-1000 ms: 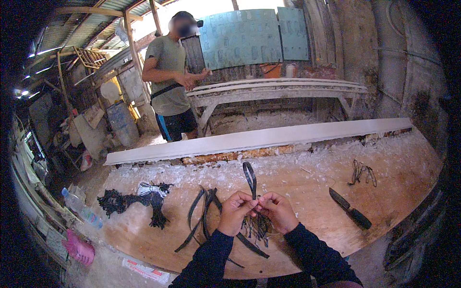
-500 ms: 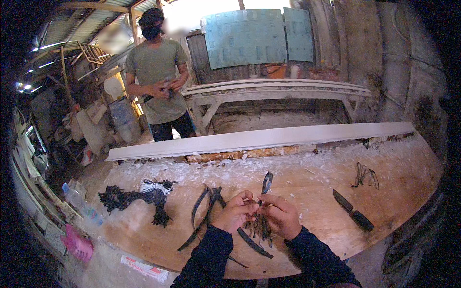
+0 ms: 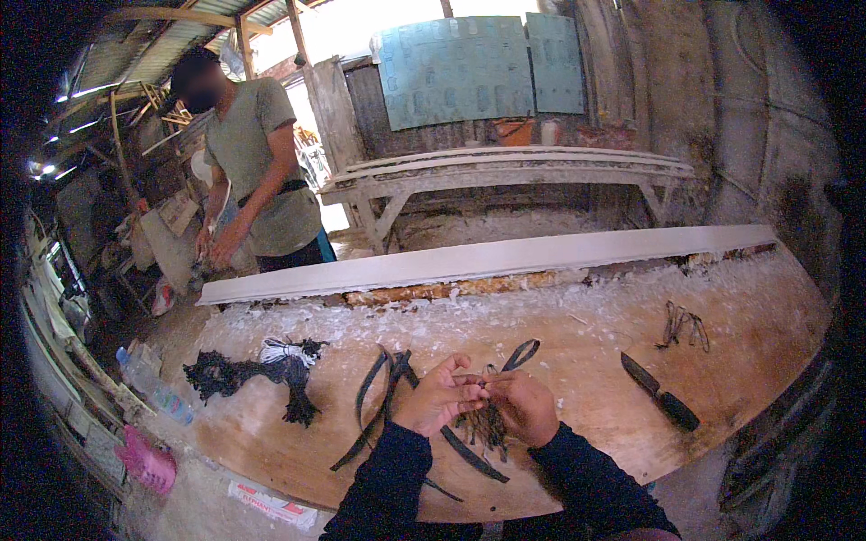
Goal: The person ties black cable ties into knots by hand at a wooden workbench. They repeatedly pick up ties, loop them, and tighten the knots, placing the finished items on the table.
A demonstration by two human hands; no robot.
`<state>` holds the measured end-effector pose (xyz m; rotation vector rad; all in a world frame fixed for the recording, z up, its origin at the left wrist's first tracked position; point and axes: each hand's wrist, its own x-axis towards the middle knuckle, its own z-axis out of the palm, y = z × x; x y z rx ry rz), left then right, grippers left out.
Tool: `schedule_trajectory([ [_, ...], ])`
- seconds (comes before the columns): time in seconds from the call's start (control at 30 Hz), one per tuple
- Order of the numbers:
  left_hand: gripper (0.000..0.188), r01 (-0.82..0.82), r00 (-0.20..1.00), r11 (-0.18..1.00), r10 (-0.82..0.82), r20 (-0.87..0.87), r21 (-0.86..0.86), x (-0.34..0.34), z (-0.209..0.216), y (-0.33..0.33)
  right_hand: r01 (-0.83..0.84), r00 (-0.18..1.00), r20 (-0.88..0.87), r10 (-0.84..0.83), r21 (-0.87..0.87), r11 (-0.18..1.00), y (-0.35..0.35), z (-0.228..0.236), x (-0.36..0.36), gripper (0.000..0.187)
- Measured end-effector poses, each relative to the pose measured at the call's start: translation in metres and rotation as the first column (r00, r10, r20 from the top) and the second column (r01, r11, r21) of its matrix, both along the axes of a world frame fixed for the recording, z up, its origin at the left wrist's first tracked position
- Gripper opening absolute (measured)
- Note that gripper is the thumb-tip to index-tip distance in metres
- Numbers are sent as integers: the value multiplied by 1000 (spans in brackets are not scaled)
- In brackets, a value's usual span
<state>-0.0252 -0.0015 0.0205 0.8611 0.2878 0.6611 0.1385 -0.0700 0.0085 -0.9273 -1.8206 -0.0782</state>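
Note:
A narrow black strap [image 3: 521, 354] sticks up in a loop from between my hands. My left hand [image 3: 433, 397] pinches it at the fingertips, palm turned partly up. My right hand [image 3: 528, 408] is closed on it from the other side, thumb and fingers together. Under and between the hands a bunch of dark thin strands [image 3: 487, 426] hangs or lies against the board; which of them I hold cannot be made out. Just left of my left hand, longer black strips [image 3: 372, 397] lie crossed on the wooden table [image 3: 577, 469].
A black knife [image 3: 661, 392] and a small tangle of thin strands [image 3: 683, 326] lie to the right. Bundled black cords [image 3: 248, 377] with white cord [image 3: 287, 350] lie left. A long white ledge [image 3: 487, 257] runs along the far edge. Beyond it stands a person [image 3: 257, 162].
The strap's loop has tipped to the right, and my right hand has turned and closed more around it. The other person has shifted left and now bends with lowered hands.

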Motion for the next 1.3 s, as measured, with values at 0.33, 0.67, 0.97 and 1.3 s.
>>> schedule_trajectory([
  [0.33,31,-238,966,880,259,5,412,11,10,-14,-539,565,-824,42,-331,775,-2,9,-11,12],
  [0.67,18,-237,870,468,492,-28,851,7,4,-17,-852,253,-958,-132,-286,438,2,18,3,11],
  [0.97,34,-371,903,718,428,47,589,13,2,-17,-455,595,-802,-51,-389,801,-6,22,-13,10],
  [1.3,52,-402,856,716,515,-43,571,12,11,-22,-214,834,-552,-24,-362,907,0,15,-4,9],
])
